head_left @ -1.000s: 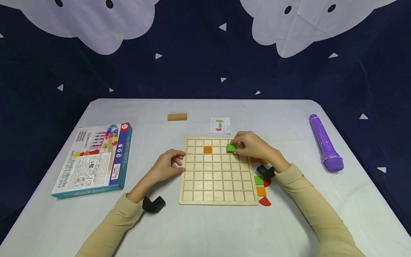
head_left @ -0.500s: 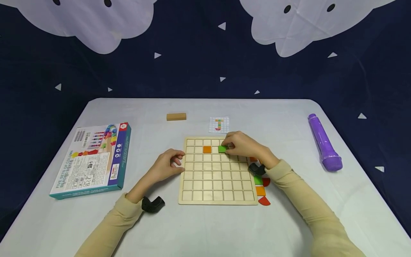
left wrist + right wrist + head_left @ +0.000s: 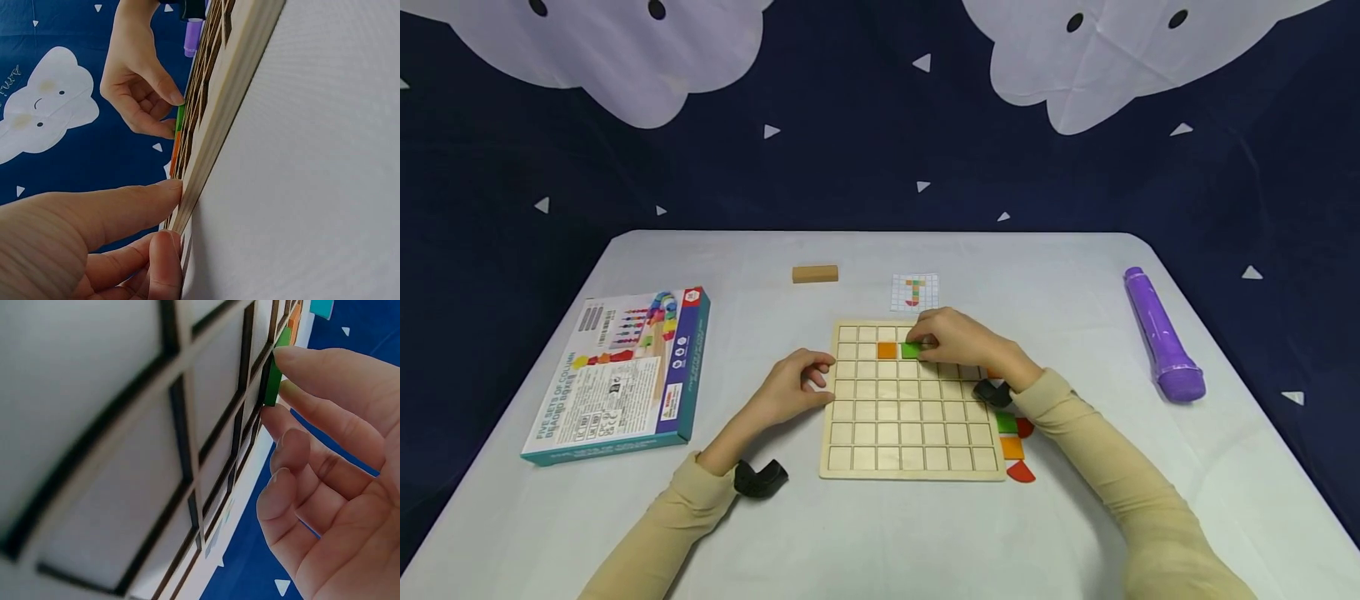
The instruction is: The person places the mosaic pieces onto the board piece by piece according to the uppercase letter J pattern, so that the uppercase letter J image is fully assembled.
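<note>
A wooden grid board (image 3: 887, 458) lies mid-table, an orange square tile (image 3: 887, 350) seated in its second row from the far edge. Just right of that tile, my right hand (image 3: 966, 340) pinches a green square tile (image 3: 911, 351) between thumb and fingers. The right wrist view shows this green tile (image 3: 277, 372) tilted or partly raised at a cell; how deep it sits I cannot tell. My left hand (image 3: 786, 387) touches the board's left edge with thumb and fingertips, apart along the edge. Beyond the board lies a small pattern card (image 3: 914, 292) with a J shape.
Along the board's right side are a green tile (image 3: 1007, 422), an orange tile (image 3: 1012, 448) and red curved pieces (image 3: 1021, 472), some hidden by the right wrist. A toy box (image 3: 617, 375) lies left, a wooden block (image 3: 815, 274) behind, a purple flashlight-like object (image 3: 1161, 333) right.
My right hand has carried the green tile leftward across the board, from a couple of cells away to beside the orange tile. My left hand has stayed at the board's left edge.
</note>
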`<action>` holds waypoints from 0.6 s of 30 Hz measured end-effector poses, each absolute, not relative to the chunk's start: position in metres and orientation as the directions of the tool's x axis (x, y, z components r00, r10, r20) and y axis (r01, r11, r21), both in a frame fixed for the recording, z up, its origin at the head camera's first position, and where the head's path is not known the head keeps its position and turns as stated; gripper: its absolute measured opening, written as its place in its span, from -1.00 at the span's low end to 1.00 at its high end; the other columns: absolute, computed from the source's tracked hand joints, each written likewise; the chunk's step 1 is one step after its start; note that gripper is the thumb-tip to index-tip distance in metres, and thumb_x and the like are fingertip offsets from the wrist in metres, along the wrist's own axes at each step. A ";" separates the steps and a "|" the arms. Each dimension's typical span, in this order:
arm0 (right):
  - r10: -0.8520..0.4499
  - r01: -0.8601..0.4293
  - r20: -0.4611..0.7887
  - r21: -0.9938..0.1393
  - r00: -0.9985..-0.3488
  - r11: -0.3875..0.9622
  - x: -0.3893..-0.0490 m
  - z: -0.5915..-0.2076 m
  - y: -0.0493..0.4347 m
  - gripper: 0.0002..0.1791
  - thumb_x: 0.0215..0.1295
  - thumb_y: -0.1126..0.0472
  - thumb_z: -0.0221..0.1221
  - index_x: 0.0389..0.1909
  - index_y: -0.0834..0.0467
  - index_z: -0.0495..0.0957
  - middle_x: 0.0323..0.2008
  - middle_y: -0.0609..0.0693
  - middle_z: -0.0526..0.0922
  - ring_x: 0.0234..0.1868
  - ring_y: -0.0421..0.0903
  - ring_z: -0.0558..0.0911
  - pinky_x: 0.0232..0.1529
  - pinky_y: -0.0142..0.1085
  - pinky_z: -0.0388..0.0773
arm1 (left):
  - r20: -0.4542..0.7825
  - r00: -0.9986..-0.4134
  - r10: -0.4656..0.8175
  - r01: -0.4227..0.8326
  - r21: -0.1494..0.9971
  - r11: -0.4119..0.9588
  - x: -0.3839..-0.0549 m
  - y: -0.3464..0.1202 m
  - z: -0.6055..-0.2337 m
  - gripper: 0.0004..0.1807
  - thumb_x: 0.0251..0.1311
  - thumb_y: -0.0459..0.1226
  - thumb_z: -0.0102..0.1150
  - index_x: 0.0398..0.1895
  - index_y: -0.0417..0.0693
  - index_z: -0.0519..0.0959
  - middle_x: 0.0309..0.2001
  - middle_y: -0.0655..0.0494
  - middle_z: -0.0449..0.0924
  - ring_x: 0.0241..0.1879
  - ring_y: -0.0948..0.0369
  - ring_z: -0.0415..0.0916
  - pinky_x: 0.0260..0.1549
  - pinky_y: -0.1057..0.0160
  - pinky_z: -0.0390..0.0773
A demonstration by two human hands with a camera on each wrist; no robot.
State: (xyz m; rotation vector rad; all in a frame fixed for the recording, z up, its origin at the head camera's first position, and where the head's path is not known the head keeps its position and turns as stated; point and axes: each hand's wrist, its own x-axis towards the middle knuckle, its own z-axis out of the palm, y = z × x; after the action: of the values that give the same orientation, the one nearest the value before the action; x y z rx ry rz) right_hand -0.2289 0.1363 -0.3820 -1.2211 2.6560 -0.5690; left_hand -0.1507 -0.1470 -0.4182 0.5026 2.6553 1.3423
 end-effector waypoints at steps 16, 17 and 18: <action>-0.780 -0.727 0.030 -0.385 -0.625 0.568 -0.230 -0.380 0.132 -0.79 0.12 0.28 0.28 -0.20 0.18 0.67 -0.26 0.05 0.65 -0.41 -0.20 0.45 -0.34 -0.38 0.45 | 0.031 -0.939 0.343 0.232 0.792 0.564 -0.151 -0.145 -0.417 -0.47 -0.08 -0.43 0.34 0.05 -0.35 0.48 -0.17 -0.13 0.51 -0.28 0.18 0.49 -0.41 0.45 0.52; -0.778 -0.725 0.031 -0.388 -0.627 0.569 -0.230 -0.380 0.132 -0.79 0.12 0.28 0.28 -0.19 0.19 0.67 -0.26 0.05 0.65 -0.42 -0.20 0.45 -0.34 -0.37 0.45 | 0.032 -0.939 0.341 0.232 0.791 0.566 -0.151 -0.145 -0.417 -0.47 -0.08 -0.43 0.34 0.05 -0.35 0.48 -0.17 -0.13 0.51 -0.29 0.18 0.49 -0.41 0.45 0.52; -0.774 -0.720 0.032 -0.393 -0.632 0.572 -0.230 -0.379 0.133 -0.79 0.12 0.29 0.27 -0.19 0.20 0.67 -0.26 0.05 0.65 -0.44 -0.21 0.44 -0.36 -0.38 0.44 | 0.032 -0.939 0.341 0.233 0.791 0.566 -0.151 -0.145 -0.417 -0.47 -0.08 -0.43 0.34 0.05 -0.35 0.48 -0.17 -0.14 0.51 -0.28 0.18 0.49 -0.41 0.45 0.52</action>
State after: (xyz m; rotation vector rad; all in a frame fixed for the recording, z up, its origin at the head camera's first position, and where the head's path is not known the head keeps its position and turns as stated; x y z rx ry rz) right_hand -0.2298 0.1330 -0.3789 -1.2704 2.6559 -0.5660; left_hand -0.1508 -0.1453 -0.4173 0.4918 2.6684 1.3198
